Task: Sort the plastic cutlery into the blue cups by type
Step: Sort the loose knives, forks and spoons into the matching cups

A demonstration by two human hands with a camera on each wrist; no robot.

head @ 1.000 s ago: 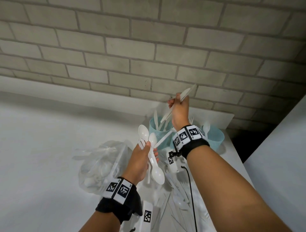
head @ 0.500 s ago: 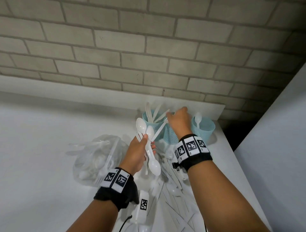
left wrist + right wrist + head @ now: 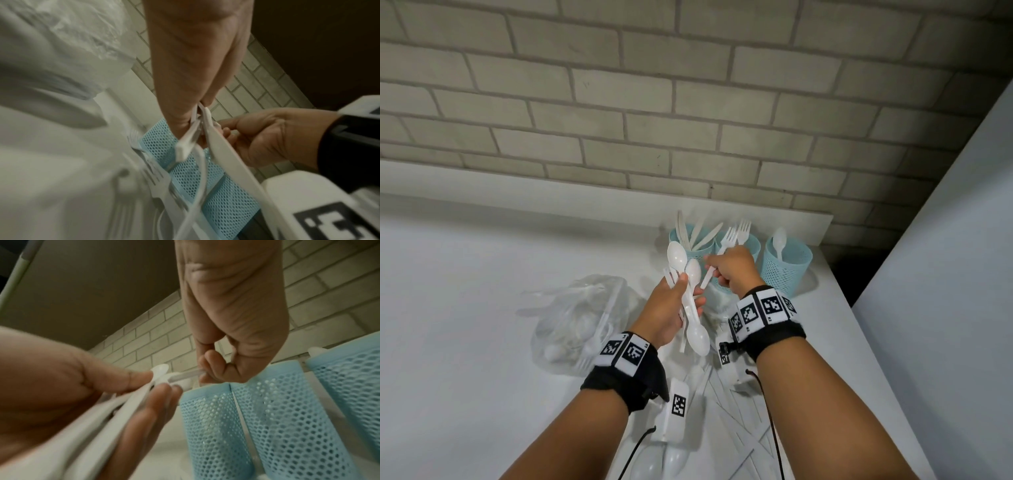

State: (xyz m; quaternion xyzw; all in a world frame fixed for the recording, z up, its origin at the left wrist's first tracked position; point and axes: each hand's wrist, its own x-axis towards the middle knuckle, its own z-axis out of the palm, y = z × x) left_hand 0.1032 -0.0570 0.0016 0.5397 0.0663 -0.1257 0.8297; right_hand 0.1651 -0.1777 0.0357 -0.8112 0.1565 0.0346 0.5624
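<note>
The left hand (image 3: 667, 310) holds a small bundle of white spoons (image 3: 690, 291) upright above the table (image 3: 465, 308), thumb on one side and fingers on the other. The right hand (image 3: 729, 270) has its grip narrow: it pinches the handle of one thin white piece (image 3: 707, 277) that reaches toward the bundle. I cannot tell what type this piece is, because the hand covers its other end.

Behind the hands stand three blue cups. The left cup (image 3: 681, 240) carries knives, the middle cup (image 3: 751, 245) forks, and the right cup (image 3: 787, 270) only one spoon (image 3: 779, 241). More cutlery lies loose on the table (image 3: 736, 421) under the wrists, and a clear plastic bag (image 3: 582, 318) lies to the left.

I think the main risk is in the bundle. The spoons lie crossed, some with the bowl up and one with the bowl down, so pulling one piece out may drag its neighbour, and it could fall on the loose pile. A second risk is a wrong cup: the cups stand close together, the left and middle almost touching, and a quick drop may land a spoon among the forks. Also, the light cups could tip if a wrist pushes them.
</note>
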